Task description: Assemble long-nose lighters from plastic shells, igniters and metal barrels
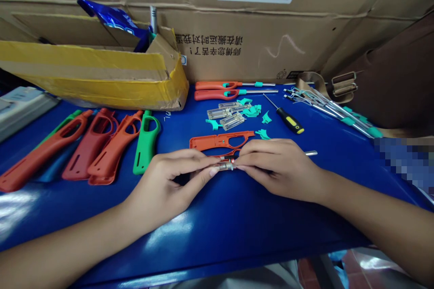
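Both my hands meet over the middle of the blue table [237, 216]. My left hand [169, 180] pinches a small clear fuel cell with a metal end [226, 165]. My right hand [278, 162] is closed on the same part from the right, and a thin metal tube [311, 153] sticks out past its knuckles. An open orange lighter shell [220, 140] lies flat just behind my fingers. Several clear fuel cells [228, 115] and teal trigger pieces [252, 110] lie further back.
Orange, red and green lighter shells [101, 144] lie in a row at the left. Two assembled orange lighters [224, 90] sit at the back beside a yellow-handled screwdriver [288, 119]. Metal tubes with teal collars [339, 110] lie at the right. A yellow-taped cardboard box [101, 76] stands behind.
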The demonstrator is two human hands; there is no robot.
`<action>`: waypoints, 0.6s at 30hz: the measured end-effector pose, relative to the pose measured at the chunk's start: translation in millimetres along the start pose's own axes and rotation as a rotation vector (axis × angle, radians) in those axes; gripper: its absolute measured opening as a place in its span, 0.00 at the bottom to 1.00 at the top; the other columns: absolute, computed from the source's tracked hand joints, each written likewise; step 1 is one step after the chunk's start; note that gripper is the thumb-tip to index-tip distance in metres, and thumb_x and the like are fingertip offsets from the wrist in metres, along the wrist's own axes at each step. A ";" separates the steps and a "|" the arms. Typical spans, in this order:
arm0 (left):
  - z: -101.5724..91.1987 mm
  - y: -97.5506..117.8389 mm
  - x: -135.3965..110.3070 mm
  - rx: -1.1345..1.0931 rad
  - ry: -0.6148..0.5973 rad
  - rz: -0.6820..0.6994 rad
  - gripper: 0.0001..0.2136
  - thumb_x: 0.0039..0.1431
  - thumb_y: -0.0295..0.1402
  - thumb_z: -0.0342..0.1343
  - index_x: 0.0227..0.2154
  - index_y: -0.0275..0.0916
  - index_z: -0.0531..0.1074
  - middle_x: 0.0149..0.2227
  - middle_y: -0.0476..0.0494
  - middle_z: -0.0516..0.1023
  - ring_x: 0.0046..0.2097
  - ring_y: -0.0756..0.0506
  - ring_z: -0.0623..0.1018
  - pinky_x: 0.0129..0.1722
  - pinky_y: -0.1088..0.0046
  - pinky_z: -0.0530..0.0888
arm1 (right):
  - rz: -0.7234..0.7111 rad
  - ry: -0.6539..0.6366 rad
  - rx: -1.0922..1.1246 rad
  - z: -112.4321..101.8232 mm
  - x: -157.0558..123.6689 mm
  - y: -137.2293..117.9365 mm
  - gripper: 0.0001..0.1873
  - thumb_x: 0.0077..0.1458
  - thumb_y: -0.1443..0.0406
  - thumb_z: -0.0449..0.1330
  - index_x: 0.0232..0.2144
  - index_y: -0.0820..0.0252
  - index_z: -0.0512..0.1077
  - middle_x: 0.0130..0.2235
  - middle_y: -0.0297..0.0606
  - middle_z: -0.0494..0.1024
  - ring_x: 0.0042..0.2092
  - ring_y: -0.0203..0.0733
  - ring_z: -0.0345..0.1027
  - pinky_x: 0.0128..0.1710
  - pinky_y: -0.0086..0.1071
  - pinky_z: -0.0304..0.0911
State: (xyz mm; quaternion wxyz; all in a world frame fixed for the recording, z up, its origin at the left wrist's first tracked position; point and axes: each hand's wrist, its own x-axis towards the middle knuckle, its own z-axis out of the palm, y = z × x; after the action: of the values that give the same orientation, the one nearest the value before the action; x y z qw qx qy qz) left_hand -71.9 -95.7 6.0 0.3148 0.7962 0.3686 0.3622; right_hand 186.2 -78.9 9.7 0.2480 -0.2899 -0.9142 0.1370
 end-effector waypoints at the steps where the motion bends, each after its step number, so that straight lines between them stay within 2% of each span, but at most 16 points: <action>1: 0.0 0.3 -0.1 -0.002 -0.003 0.004 0.11 0.64 0.26 0.62 0.47 0.43 0.82 0.42 0.50 0.86 0.41 0.52 0.83 0.44 0.83 0.79 | 0.001 0.000 0.002 0.0 -0.1 -0.7 0.09 0.68 0.68 0.57 0.42 0.57 0.78 0.43 0.35 0.83 0.40 0.35 0.77 0.39 0.29 0.67; 10: 1.2 0.5 0.0 0.004 -0.013 0.044 0.10 0.64 0.24 0.62 0.45 0.39 0.83 0.39 0.49 0.85 0.39 0.54 0.82 0.43 0.86 0.77 | -0.042 0.011 -0.074 3.4 -1.0 -0.5 0.09 0.68 0.68 0.57 0.41 0.58 0.79 0.42 0.33 0.83 0.39 0.36 0.78 0.37 0.31 0.65; 16: 0.6 -0.4 0.9 0.045 -0.009 0.069 0.10 0.64 0.25 0.62 0.46 0.39 0.83 0.41 0.49 0.86 0.42 0.54 0.83 0.46 0.87 0.77 | 0.045 -0.035 -0.013 1.5 0.2 -1.1 0.07 0.67 0.64 0.59 0.42 0.57 0.78 0.44 0.33 0.82 0.41 0.36 0.77 0.38 0.30 0.65; 18: 0.6 -0.2 0.8 0.038 -0.007 0.075 0.10 0.64 0.25 0.63 0.46 0.39 0.83 0.42 0.50 0.86 0.42 0.54 0.83 0.47 0.88 0.77 | 0.029 -0.027 -0.058 0.5 0.0 -1.7 0.07 0.66 0.63 0.60 0.42 0.56 0.78 0.44 0.33 0.81 0.41 0.36 0.77 0.38 0.31 0.64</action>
State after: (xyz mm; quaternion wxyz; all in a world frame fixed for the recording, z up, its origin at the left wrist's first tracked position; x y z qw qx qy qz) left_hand -71.1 -95.1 5.8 0.2869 0.8166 0.3442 0.3638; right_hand 185.1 -80.3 9.9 0.2250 -0.3083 -0.9167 0.1181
